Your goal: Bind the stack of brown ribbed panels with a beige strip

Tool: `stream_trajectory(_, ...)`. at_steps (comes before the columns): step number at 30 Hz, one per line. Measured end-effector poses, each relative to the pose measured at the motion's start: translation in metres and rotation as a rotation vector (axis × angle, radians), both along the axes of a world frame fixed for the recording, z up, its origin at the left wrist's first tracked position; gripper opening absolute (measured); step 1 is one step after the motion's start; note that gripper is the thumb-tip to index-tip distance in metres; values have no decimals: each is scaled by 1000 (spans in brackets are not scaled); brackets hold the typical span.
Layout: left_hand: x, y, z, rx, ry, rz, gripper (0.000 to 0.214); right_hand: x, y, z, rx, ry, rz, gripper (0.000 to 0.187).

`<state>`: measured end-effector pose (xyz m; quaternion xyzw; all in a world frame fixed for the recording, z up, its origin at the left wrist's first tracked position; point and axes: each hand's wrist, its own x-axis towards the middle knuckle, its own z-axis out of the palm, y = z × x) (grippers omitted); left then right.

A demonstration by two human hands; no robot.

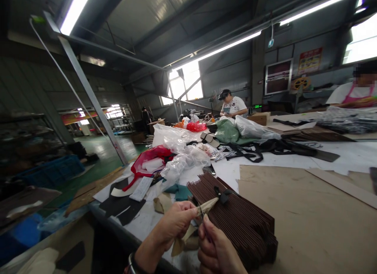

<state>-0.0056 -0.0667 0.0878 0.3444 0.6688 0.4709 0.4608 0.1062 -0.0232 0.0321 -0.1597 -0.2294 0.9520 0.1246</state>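
My left hand (pixel 184 216), closed in a pinch, grips a beige cloth strip (pixel 209 205) and pulls it taut. The strip runs up to a black tie (pixel 224 196) lying on a bundle of brown, ridged strips (pixel 241 219). My right hand (pixel 216 244) is closed around scissors (pixel 202 213). Their dark blades meet the strip close to my left fingertips; most of the handle is hidden in my palm. Below my hands hang loose beige cloth ends (pixel 178 245).
Brown board (pixel 309 211) covers the table's right side. Clear plastic bags (pixel 188 160), a red bag (pixel 151 164), black straps (pixel 250 152) and dark sheet pieces (pixel 126 207) lie beyond and left. A metal post (pixel 91 97) rises at left. Two people work across the table.
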Motion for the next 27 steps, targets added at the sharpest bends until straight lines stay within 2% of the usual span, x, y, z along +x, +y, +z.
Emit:
stream_trajectory(5, -1, -1, 3, 0, -46, -6, 50, -5, -1, -13, -22, 9, -68, 67)
stream_trajectory(10, -3, 0, 3, 7, -65, 5, 49, -1, -1, -12, 46, 27, 15, 64)
stream_trajectory(15, -3, -1, 2, 14, -99, 12, 45, 0, -2, -15, 41, -34, -57, 67)
stream_trajectory(19, -3, -2, 3, 11, -132, 2, 43, 0, -4, -18, 76, -57, -57, 67)
stream_trajectory(27, -8, -6, -6, 56, -154, 1, 40, -9, 0, -20, 93, -84, -60, 54)
